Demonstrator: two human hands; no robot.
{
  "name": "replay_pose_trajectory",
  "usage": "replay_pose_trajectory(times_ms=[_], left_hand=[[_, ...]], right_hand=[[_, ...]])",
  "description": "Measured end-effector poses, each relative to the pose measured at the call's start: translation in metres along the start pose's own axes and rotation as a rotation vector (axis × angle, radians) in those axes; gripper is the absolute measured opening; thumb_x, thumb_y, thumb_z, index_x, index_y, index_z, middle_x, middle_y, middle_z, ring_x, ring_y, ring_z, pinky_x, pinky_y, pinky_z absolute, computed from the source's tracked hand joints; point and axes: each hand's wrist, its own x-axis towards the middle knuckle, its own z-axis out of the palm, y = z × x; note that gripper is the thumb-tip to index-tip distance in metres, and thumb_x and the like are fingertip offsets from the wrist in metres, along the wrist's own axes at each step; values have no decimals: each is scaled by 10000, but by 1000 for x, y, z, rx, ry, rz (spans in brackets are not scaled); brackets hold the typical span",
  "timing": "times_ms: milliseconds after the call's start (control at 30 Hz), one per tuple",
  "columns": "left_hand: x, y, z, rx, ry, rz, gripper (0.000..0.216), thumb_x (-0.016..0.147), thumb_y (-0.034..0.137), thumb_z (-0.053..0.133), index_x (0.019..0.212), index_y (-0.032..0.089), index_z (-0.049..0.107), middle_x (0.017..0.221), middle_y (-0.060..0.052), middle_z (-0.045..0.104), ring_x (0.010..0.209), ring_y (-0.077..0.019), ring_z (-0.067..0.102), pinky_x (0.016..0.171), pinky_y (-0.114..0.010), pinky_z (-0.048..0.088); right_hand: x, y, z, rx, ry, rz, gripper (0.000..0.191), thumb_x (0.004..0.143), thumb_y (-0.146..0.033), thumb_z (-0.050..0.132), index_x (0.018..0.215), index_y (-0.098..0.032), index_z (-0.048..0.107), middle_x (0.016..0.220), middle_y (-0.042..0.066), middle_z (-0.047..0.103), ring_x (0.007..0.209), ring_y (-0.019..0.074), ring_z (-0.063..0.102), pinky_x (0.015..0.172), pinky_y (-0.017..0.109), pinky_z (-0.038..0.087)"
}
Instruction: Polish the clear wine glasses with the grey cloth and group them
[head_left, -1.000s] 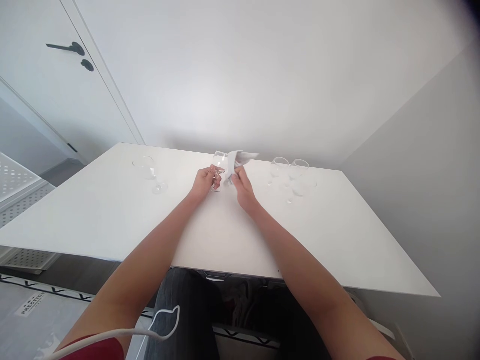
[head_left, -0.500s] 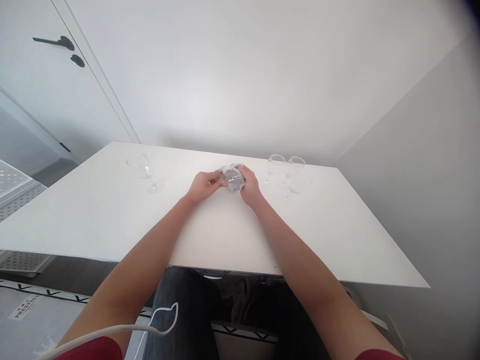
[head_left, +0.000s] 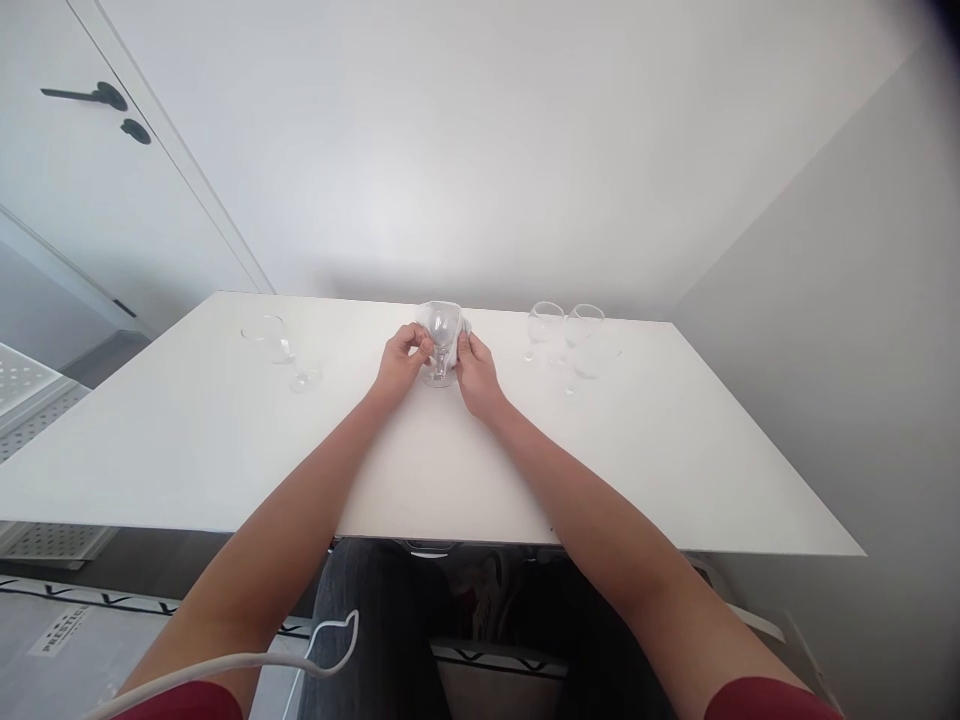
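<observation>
At the far edge of the white flat surface [head_left: 225,440], the left hand [head_left: 400,362] and right hand [head_left: 478,375] clasp the clear stemmed glass [head_left: 439,330] upright. A moment ago it lay tilted inside the crumpled white cloth [head_left: 466,327], now bunched behind it.

- A white table [head_left: 225,440] stands against a plain white wall [head_left: 480,150] in soft, even light.
- A grey wall [head_left: 862,300] closes the right side.
- At left, a white door [head_left: 150,220] carries a black handle [head_left: 86,95].
- A perforated metal shelf [head_left: 22,375] sits above the grey floor [head_left: 30,680].
</observation>
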Motion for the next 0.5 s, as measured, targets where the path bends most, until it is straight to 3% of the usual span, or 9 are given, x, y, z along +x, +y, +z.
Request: replay_pose_trajectory(times_ms=[133, 300, 400, 500], left_hand=[[3, -4, -4, 15, 102, -12, 538, 815, 677, 781, 889, 224, 500, 940, -28, 634, 866, -153, 611, 717, -262, 526], [3, 4, -5, -291, -161, -113, 758, 832, 668, 788, 1382, 227, 510, 1199, -142, 744, 948, -219, 731, 782, -323, 577], [3, 4, -8, -381, -232, -80, 853, 800, 595, 859, 1470, 204, 505, 1294, -198, 737, 1055, -272, 749, 859, -360, 588], [4, -1, -10, -393, -178, -1, 823, 769, 503, 916, 1447, 216, 547, 1303, -183, 743, 1150, -296, 735, 917, -375, 581]], right_hand=[[2, 8, 0, -13, -94, 91, 580, 811, -796, 705, 913, -230, 629, 791, 6, 650, 813, 184, 618, 707, 318, 525], [0, 0, -2, 106, -249, 235, 574, 731, -701, 848, 951, -229, 607, 718, -15, 640, 689, 178, 607, 631, 312, 509], [-1, -11, -5, 37, -349, 286, 472, 819, -627, 796, 911, -211, 592, 744, -4, 638, 679, 171, 592, 654, 310, 501], [-4, -16, -1, -297, -187, 137, 244, 923, -427, 700, 895, -218, 577, 792, 4, 631, 780, 187, 588, 767, 316, 482]])
